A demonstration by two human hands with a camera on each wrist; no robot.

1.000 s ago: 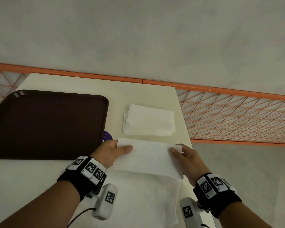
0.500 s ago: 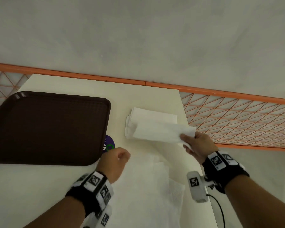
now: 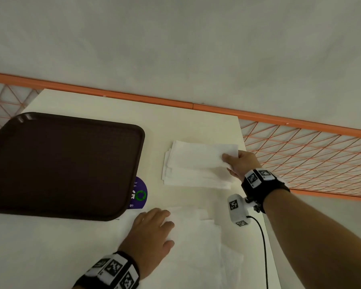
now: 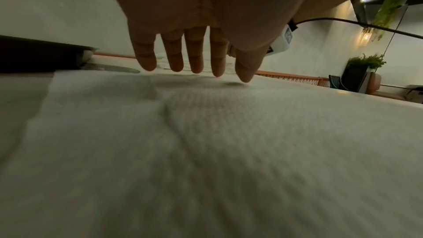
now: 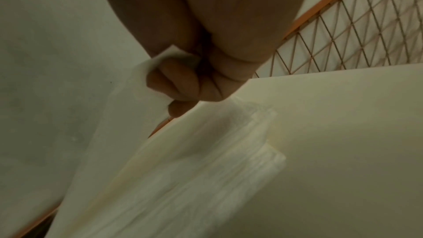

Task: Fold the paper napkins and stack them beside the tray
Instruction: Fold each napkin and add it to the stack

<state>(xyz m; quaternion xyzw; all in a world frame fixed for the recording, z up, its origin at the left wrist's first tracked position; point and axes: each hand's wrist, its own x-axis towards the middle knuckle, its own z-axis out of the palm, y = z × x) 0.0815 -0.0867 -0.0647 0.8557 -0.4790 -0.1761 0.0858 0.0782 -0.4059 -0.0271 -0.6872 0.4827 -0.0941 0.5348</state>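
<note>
folded napkin (image 3: 198, 156) on stack (image 3: 194, 176) right of tray (image 3: 67, 163) | right hand (image 3: 241, 163) pinches its corner; curled fingers (image 5: 174, 84) only in wrist view | left hand (image 3: 152, 232) flat, fingers (image 4: 194, 57) spread over unfolded napkins (image 3: 196, 243); head view hides them

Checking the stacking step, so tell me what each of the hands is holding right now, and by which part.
The right hand pinches a folded napkin by its right end, over the stack. The left hand holds nothing; its fingers are straight over the unfolded napkins.
</note>
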